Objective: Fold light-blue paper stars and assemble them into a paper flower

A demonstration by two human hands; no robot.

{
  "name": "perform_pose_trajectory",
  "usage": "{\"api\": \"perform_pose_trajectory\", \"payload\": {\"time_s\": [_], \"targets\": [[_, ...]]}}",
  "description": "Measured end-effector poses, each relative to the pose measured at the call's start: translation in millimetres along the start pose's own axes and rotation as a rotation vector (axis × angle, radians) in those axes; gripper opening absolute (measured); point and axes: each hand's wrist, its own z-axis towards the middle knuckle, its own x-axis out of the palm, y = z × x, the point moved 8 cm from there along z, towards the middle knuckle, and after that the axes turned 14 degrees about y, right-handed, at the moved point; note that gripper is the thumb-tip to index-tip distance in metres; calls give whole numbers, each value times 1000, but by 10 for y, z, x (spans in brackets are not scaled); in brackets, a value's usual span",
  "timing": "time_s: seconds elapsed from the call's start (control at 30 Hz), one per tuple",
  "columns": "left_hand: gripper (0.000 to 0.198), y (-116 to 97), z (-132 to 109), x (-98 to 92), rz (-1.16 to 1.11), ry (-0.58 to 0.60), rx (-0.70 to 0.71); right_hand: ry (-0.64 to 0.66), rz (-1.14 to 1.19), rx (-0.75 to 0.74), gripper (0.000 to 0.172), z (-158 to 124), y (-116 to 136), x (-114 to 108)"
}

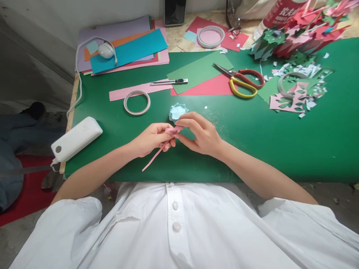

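Observation:
Between my two hands is a small pink paper piece (174, 129), with a thin pink strip (153, 160) trailing down to the left below it. My left hand (150, 140) is closed, pinching this piece between thumb and fingers. From the other side, my right hand (200, 134) grips its right end with fingertips and thumb. Just beyond the fingers a light blue folded paper shape (178, 111) with a zigzag rim rests on the green mat (280, 149). The fingers partly hide the pink piece.
Scissors (244, 82), a utility knife (169, 82) and a tape roll (137, 102) lie beyond my hands on and beside coloured paper. A white power bank (77, 139) sits at left. Paper scraps (311, 80) and folded paper flowers (300, 33) are at right.

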Motion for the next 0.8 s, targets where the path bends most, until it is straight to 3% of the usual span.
{"api": "perform_pose_trajectory", "payload": {"time_s": [0.4, 0.8], "targets": [[25, 20, -1, -34, 21, 34, 44, 9, -7, -6, 3, 6, -20, 0], [18, -32, -19, 14, 191, 62, 51, 31, 116, 38, 8, -2, -52, 15]]}}
